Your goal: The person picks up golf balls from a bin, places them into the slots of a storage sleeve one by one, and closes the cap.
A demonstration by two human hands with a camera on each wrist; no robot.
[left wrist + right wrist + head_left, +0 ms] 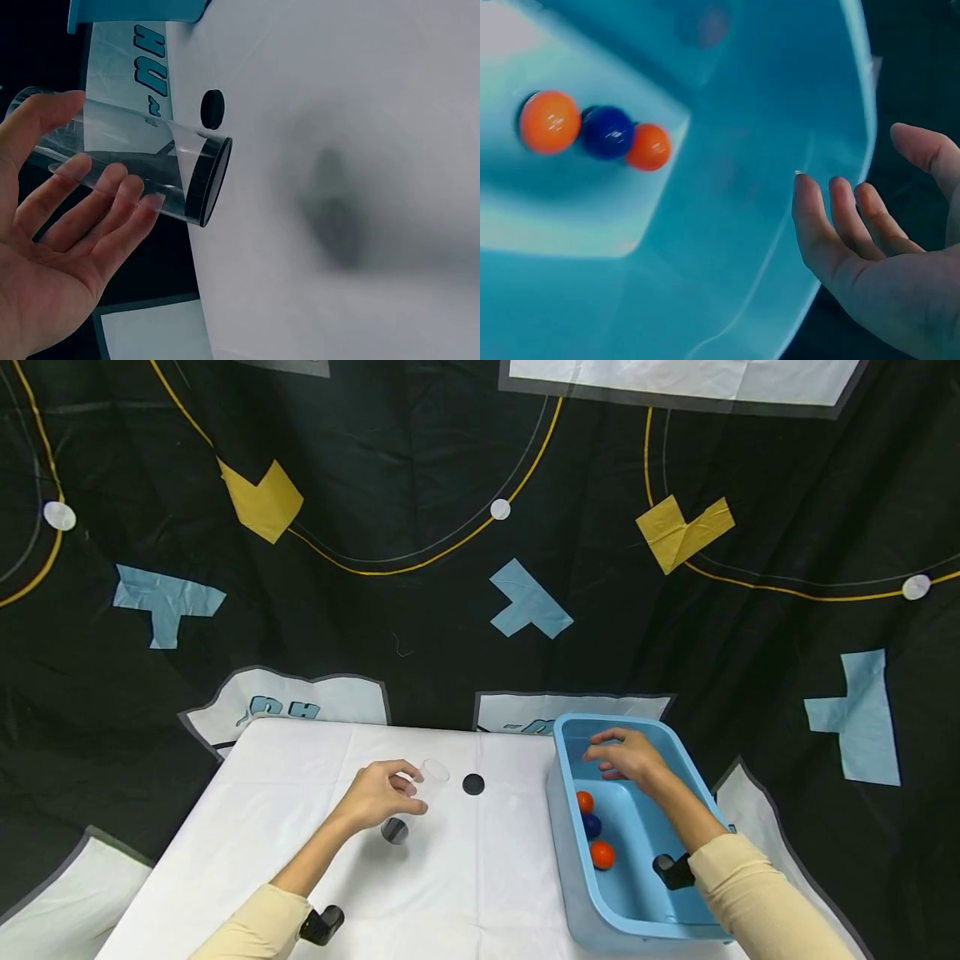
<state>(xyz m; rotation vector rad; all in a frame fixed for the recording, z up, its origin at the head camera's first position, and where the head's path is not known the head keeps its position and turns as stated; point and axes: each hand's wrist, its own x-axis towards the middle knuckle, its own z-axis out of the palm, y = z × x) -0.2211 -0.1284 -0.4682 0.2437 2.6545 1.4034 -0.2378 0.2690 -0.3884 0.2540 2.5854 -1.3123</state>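
Observation:
My left hand (pixel 381 797) grips a clear plastic tube (pixel 142 154), thumb on one side and fingers on the other. A black cap (pixel 207 181) closes the tube's lower end, while its upper rim (pixel 436 770) has no lid on it. On the white table near it lies a round black lid (pixel 473 784). My right hand (pixel 628 755) hovers over the far part of a light blue bin (pixel 557 827), fingers loosely bent with nothing between them. Inside the bin, along its left wall, are two orange balls (pixel 550 122) and a dark blue ball (pixel 607 132).
The white table (pixel 300 827) has its far edge against a black cloth (pixel 420 635) with blue tape pieces (pixel 531 599) and yellow lines. The bin's raised walls stand on the table's right side. Wrist cameras (pixel 322 925) sit on both forearms.

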